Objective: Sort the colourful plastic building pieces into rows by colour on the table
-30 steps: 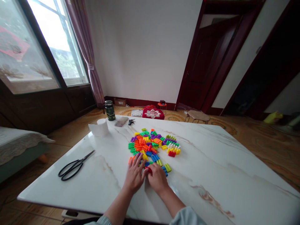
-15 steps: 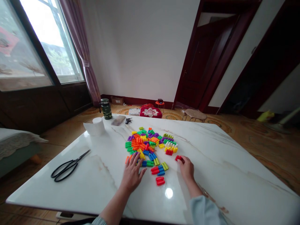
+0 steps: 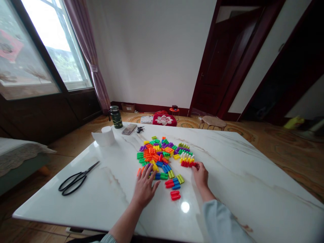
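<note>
My right hand (image 3: 201, 174) pinches a red bullet-shaped plastic block (image 3: 193, 164) at the right end of a row of red blocks (image 3: 185, 164). Behind that row stand lined-up white blocks (image 3: 186, 155), with yellow, green and purple ones around them. With fingers spread, my left hand (image 3: 144, 185) lies over the near left edge of a mixed pile of coloured blocks (image 3: 152, 152), touching some of them. Between my hands lie a red-and-blue cluster (image 3: 173, 183), a yellow-green pair (image 3: 180, 178) and, nearest me, a red pair (image 3: 175, 195).
Black-handled scissors (image 3: 77, 180) lie on the left of the marble-patterned table (image 3: 243, 175). Along its far left edge are a white paper roll (image 3: 107, 136), a camouflage flask (image 3: 116, 117), a phone (image 3: 129, 129) and keys (image 3: 140, 129). A round stool (image 3: 214, 122) stands beyond the table.
My right hand has carried the red block left and away from me, up against the red row. My left hand stays on the pile. The view has shifted slightly.
</note>
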A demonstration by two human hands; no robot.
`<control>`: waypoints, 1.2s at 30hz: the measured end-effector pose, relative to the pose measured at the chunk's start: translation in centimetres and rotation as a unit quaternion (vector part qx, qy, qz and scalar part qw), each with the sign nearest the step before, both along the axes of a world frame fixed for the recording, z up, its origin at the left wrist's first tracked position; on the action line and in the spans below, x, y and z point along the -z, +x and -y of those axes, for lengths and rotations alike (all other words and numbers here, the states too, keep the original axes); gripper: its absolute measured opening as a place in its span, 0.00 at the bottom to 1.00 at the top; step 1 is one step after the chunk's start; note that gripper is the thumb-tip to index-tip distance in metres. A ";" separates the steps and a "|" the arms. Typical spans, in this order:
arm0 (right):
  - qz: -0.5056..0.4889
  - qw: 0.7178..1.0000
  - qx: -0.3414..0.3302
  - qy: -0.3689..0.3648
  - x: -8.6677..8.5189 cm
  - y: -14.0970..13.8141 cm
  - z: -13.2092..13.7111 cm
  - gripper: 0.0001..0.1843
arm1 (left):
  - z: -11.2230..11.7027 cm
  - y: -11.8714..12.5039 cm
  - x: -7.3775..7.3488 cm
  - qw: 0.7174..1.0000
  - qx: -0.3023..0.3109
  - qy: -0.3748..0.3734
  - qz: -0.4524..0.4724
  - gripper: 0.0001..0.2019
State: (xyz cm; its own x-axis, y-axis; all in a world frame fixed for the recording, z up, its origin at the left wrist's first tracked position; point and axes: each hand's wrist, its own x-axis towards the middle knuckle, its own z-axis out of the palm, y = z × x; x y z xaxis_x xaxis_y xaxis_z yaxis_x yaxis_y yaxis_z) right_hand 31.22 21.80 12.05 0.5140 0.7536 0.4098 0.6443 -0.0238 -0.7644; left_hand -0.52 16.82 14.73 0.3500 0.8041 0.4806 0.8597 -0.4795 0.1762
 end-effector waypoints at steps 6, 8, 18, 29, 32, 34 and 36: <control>-0.039 0.999 -0.015 0.016 0.0 -0.2 0.3 0.17 | 0.1 0.1 -0.2 1.000 0.000 -0.008 -0.002 0.21; -0.062 0.998 -0.005 0.027 0.1 -0.3 0.5 0.18 | 0.1 0.1 -0.2 1.000 0.001 -0.010 -0.001 0.22; -0.113 0.992 0.041 0.041 -1.3 -3.3 5.1 0.18 | 0.2 0.3 -0.2 1.000 -0.005 -0.006 0.000 0.22; 0.060 0.981 -0.168 -0.070 -3.9 -10.5 13.2 0.19 | 0.1 0.3 0.0 1.000 -0.006 -0.009 0.001 0.22; 0.097 0.976 -0.173 -0.091 -3.7 -11.3 13.1 0.23 | 0.1 0.3 0.0 1.000 -0.004 -0.009 0.000 0.22; 0.101 0.974 -0.181 -0.087 -3.4 -11.9 12.6 0.25 | 0.1 0.3 0.0 1.000 -0.002 -0.008 0.001 0.22; 0.092 0.973 -0.196 -0.076 -3.1 -12.6 11.9 0.24 | 0.1 0.3 0.0 1.000 -0.001 -0.006 0.003 0.22</control>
State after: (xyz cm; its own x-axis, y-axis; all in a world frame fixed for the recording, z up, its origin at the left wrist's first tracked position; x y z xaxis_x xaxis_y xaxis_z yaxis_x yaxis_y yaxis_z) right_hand 18.59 9.88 15.12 0.1034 0.9359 0.3368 0.7527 0.1477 -0.6415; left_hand -0.21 16.68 14.75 0.3446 0.8105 0.4737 0.8598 -0.4750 0.1872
